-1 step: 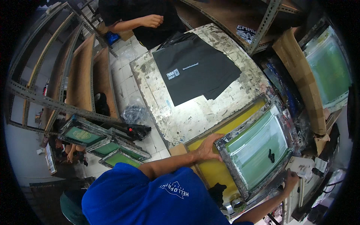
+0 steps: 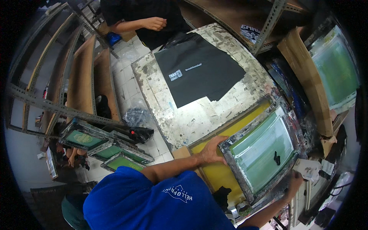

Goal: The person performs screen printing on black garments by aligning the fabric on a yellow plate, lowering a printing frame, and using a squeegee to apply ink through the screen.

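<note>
A screen printing frame point(image 2: 264, 149) with a green mesh lies tilted across the table's near right corner. White ink streaks its mesh, and a small black mark shows near its right side. My left hand point(image 2: 212, 150) grips the frame's left edge; some of its fingertips are hidden there. Past the frame's lower right corner is my right hand point(image 2: 294, 184), its fingers closed beside a pale flat piece point(image 2: 308, 168). Whether they hold that piece cannot be made out. Beneath the frame shows a yellow mesh screen point(image 2: 220, 178). Black printed sheets point(image 2: 203, 73) are stacked farther back on the table.
The stained table point(image 2: 184, 128) spreads beyond the frame. Across it stands a person in black, one hand point(image 2: 154, 23) over the far edge. Wooden shelves point(image 2: 82, 76) and several green screens point(image 2: 122, 162) are at left. Cardboard point(image 2: 306, 76) and another green screen point(image 2: 335, 69) stand at right.
</note>
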### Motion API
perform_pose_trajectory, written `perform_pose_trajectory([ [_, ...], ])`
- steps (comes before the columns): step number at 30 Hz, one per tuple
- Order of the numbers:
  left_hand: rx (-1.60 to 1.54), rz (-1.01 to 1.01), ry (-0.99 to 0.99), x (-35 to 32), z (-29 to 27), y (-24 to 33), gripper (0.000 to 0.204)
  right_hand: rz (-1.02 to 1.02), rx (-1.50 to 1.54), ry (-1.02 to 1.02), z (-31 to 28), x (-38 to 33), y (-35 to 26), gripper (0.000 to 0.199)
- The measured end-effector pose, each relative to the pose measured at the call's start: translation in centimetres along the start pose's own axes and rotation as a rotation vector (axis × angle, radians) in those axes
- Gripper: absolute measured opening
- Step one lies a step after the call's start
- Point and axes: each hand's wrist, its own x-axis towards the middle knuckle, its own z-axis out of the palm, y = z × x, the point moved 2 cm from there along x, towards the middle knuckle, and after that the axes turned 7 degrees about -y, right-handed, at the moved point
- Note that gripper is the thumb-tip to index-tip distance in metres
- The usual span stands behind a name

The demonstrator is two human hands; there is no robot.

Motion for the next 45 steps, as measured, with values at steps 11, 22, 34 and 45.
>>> perform_pose_trajectory([
  [11,-0.1,-0.069,0.063,0.2,0.6,-0.9,0.114,-0.301,-0.4,0.089,11.2,-5.3,-9.7,0.066],
  [22,0.003,0.026,0.044,-0.4,0.1,-1.2,0.112,-0.468,-0.384,0.021,12.4,-2.9,-10.5,0.056],
  [34,0.028,0.02,-0.005,1.0,-0.5,0.5,0.11,-0.392,-0.499,0.069,11.8,1.0,-11.8,0.058],
  [45,0.05,-0.05,-0.022,0.1,-0.6,0.3,0.111,-0.724,-0.513,-0.214,13.3,-11.7,-15.5,0.061],
])
